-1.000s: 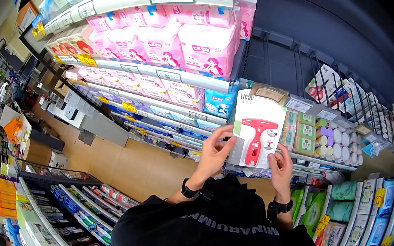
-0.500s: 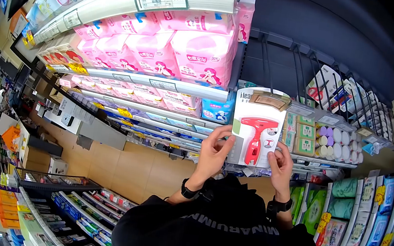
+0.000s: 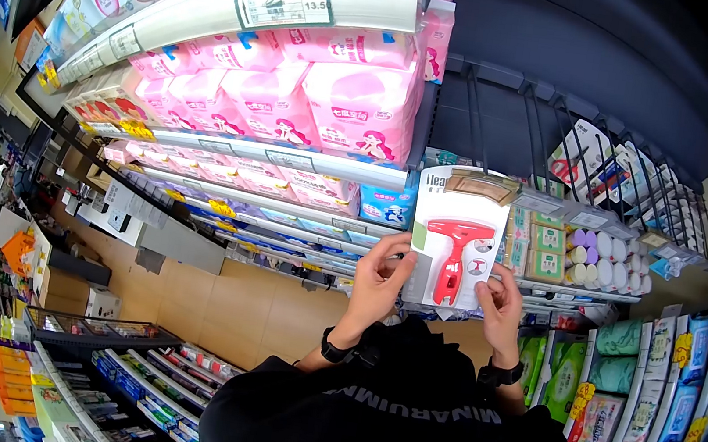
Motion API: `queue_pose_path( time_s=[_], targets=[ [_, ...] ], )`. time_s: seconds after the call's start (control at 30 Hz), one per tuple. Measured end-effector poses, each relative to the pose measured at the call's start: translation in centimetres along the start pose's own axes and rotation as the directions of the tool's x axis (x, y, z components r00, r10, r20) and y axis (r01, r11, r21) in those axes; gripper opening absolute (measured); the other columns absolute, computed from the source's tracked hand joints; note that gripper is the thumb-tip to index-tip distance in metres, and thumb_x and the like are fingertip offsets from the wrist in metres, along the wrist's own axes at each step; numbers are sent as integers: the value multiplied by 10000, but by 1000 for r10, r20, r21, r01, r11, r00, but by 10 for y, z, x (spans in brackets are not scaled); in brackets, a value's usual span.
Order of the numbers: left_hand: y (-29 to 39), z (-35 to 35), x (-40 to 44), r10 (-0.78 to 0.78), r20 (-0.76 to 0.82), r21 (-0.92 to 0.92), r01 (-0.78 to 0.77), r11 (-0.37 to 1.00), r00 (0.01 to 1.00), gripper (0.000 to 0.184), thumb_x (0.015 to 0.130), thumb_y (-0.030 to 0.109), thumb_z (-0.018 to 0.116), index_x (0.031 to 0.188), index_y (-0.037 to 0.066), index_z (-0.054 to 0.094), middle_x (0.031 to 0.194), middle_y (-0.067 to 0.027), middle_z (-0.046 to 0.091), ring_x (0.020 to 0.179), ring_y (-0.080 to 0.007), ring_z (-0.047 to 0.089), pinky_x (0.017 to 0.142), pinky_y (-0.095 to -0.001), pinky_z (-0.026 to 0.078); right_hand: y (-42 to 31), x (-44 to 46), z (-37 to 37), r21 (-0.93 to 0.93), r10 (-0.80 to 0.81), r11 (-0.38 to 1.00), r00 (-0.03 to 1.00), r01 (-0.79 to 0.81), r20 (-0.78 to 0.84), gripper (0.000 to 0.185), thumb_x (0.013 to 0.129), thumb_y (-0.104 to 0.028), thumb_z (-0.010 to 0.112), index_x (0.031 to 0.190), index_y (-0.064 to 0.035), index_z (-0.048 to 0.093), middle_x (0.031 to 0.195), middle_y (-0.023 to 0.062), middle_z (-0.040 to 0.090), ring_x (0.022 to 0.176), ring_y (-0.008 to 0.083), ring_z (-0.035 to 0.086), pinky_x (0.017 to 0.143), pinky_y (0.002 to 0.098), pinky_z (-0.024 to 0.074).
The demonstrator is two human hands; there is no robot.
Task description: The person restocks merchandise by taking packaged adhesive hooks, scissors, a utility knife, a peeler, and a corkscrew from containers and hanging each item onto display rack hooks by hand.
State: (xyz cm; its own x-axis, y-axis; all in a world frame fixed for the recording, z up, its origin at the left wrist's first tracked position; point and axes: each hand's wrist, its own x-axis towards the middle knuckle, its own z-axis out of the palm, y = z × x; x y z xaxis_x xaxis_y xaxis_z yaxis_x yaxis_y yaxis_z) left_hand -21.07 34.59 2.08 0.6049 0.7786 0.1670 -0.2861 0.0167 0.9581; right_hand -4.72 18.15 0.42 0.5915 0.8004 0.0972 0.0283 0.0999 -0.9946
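Both hands grip a white blister card holding a red T-shaped plastic tool (image 3: 454, 255); its exact kind does not show. My left hand (image 3: 377, 281) pinches the card's left edge between thumb and fingers. On the lower right edge, my right hand (image 3: 499, 308) does the same, its thumb on the front. The card is upright, facing me, close to the metal display hooks (image 3: 477, 117). A tag holder (image 3: 480, 184) on the hook end overlaps the card's top, and whether the card still hangs there I cannot tell.
Pink packs (image 3: 359, 107) fill the shelves on the left, above a price rail (image 3: 284, 2). Carded scissors (image 3: 565, 169) hang on the right-hand hooks. Small rolls (image 3: 605, 261) stand below them. Green packs (image 3: 564, 379) line a shelf at lower right; another rack (image 3: 165, 392) stands at lower left.
The card and both hands have dropped slightly and shifted a little left in view. The card's face tilts slightly differently. Both hands keep their hold.
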Motion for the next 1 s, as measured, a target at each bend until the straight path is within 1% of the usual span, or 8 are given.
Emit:
queue_pose_path(
  time_s=[0.23,0.3,0.33,0.4,0.5,0.83,0.9,1.0],
  targets=[
    [3,1,2,7,24,-4,-6,1000,1000,328,981,36,612,1299,-19,554,1072,-24,700,743,-9,581,579,-165,391,-5,5,7,9,-25,1000,998,26,-60,350,991,-45,583,1328,16,513,970,48,724,734,0,519,636,177,386],
    [13,3,1,18,43,25,-19,1000,999,371,964,30,625,1324,-10,541,1178,-53,663,879,-57,607,687,-191,461,-8,5,9,11,-41,999,995,42,-89,356,990,-44,585,1333,17,513,960,48,723,721,3,513,630,180,385],
    [13,3,2,19,44,24,-20,1000,999,371,964,30,625,1324,-10,541,1178,-53,663,879,-57,607,687,-191,461,-8,6,9,11,-42,999,995,44,-91,356,990,-44,585,1333,17,513,960,48,723,721,3,513,630,180,385],
    [13,3,3,83,34,48,-85,995,996,417,942,29,637,1343,-2,528,1274,-78,609,1044,-117,597,827,-248,490,-8,7,8,16,-39,999,996,41,-81,360,989,-45,590,1335,19,514,964,52,725,724,5,520,636,180,392],
    [9,-2,4,88,51,85,-92,992,995,453,947,72,649,1364,-17,496,1268,-104,616,1129,-148,591,885,-277,478,-4,10,9,23,-47,999,995,49,-93,362,989,-51,594,1335,18,517,970,55,727,726,4,521,637,180,394],
    [10,-2,2,123,-37,72,-121,990,992,379,948,53,625,1313,2,537,1303,-113,595,1129,-169,600,923,-294,484,8,44,9,60,-71,995,988,80,-137,351,995,-64,589,1330,18,527,996,66,734,754,2,544,649,171,392],
    [11,-3,1,115,-38,78,-111,991,993,357,962,70,622,1304,4,541,1272,-105,616,1101,-162,611,908,-291,485,8,53,9,87,-59,994,988,72,-144,392,989,-45,588,1367,21,508,1020,71,730,808,26,598,721,179,444],
    [7,-9,0,64,9,80,-64,995,998,334,971,68,614,1289,-1,537,1204,-103,649,1056,-161,632,910,-290,473,4,67,11,88,-70,993,988,83,-141,383,991,-51,588,1357,31,513,1014,75,734,821,30,605,732,184,453]
  ],
)
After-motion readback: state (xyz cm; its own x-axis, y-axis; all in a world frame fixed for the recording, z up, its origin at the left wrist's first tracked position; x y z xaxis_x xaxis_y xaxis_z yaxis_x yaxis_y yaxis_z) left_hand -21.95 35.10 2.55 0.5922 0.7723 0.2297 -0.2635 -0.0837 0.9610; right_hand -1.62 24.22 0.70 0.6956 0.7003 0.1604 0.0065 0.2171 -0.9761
